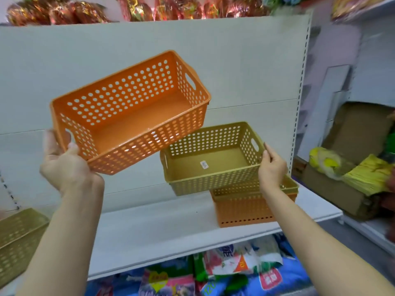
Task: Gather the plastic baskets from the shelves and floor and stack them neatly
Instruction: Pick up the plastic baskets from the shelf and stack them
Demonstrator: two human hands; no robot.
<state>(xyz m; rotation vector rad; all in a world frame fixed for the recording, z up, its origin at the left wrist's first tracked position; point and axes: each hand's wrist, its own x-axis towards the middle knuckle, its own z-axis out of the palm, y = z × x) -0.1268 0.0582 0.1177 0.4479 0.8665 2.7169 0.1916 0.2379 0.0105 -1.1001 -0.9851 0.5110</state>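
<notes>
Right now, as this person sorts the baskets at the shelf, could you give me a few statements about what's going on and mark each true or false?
1. The left hand holds up an orange perforated plastic basket by one end. True.
2. The tan perforated plastic basket held by the right hand is full of goods. False: it is empty apart from a small white sticker on its floor.
3. A stack of baskets sits on the white shelf, with an orange one at the bottom. True.
4. The orange basket in the left hand is nested inside the tan one. False: they are held apart, the orange one higher and tilted.
</notes>
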